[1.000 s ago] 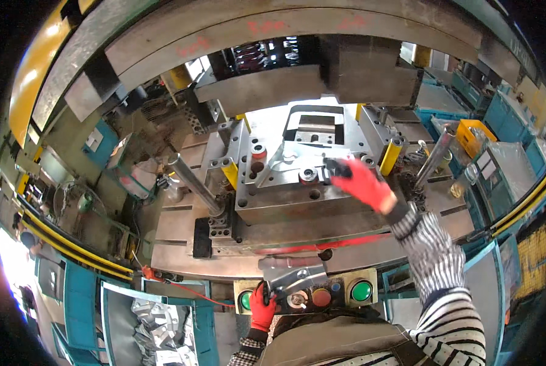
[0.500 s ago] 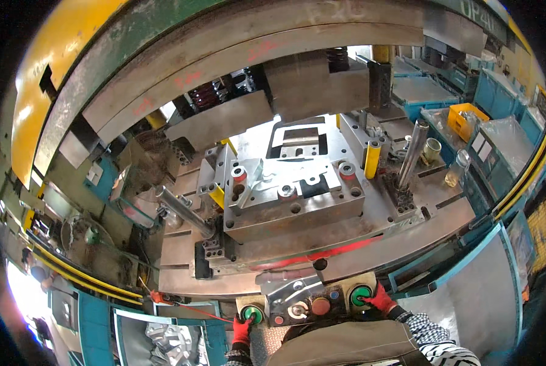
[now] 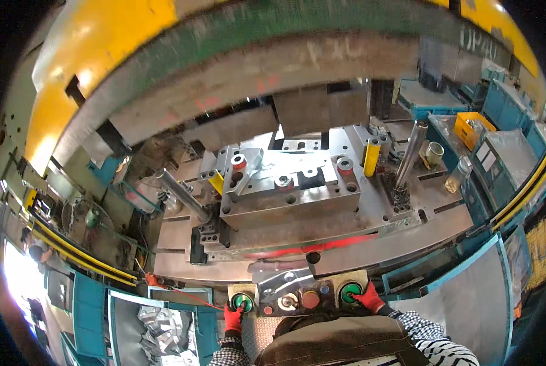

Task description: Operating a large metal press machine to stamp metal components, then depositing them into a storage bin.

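My left hand, in a red glove, reaches a fingertip onto the left green push button of a control panel. On the right green push button rests a finger of my right hand, gloved in red too. Both hands hold nothing; their fingers are apart, though partly hidden. A bent grey metal part lies on the panel between them. Beyond it, a shiny sheet-metal part sits on the lower die of a press. Over that hangs the upper die, close above the far portion.
Steel guide posts and yellow posts flank the die. A blue-edged bin of metal pieces stands at lower left, a blue-framed table at right. An orange crate and a glass jar are farther right.
The upper die has come down toward the lower die, covering more of its far side. My hands stay on the two green buttons; the whole view has shifted slightly.
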{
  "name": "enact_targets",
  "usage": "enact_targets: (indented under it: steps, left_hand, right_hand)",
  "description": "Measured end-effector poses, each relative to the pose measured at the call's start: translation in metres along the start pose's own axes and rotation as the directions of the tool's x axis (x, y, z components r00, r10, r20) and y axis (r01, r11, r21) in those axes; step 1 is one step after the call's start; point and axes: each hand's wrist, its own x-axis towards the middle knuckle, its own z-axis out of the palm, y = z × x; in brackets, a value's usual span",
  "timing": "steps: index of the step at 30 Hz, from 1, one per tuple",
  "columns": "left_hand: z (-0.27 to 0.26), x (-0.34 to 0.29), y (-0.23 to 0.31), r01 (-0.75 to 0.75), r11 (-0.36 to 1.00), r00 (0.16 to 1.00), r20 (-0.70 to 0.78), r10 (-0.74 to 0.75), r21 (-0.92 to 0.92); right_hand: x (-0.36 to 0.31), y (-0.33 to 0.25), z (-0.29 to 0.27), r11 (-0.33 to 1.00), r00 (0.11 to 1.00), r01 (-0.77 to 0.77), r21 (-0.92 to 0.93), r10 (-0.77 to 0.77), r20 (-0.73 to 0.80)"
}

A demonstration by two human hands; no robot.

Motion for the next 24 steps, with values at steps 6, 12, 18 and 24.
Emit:
enact_targets:
  steps: [6, 12, 18, 24]
  left_hand:
    - [0.001, 0.006, -0.007, -0.051, 0.998, 0.998, -0.036, 0.052, 0.027]
    - [0.007, -0.004, 0.007, -0.083, 0.992, 0.996, -0.042, 0.079, -0.092]
    - [0.016, -0.02, 0.044, -0.016, 0.995, 1.0, -0.028, 0.014, -0.096]
    - [-0.005, -0.004, 0.067, 0.139, 0.983, 0.964, 0.211, -0.162, 0.119]
  right_hand:
    - [-0.002, -0.011, -0.004, 0.997, 0.999, 0.001, -0.076, -0.003, -0.035]
    - [-0.003, -0.015, -0.007, 0.99, 0.996, 0.092, 0.111, -0.091, -0.013]
    - [-0.004, -0.011, -0.002, 0.971, 0.985, 0.172, 0.164, -0.166, -0.053]
    - [-0.01, -0.029, -0.012, 0.995, 0.992, 0.098, 0.029, -0.095, -0.077]
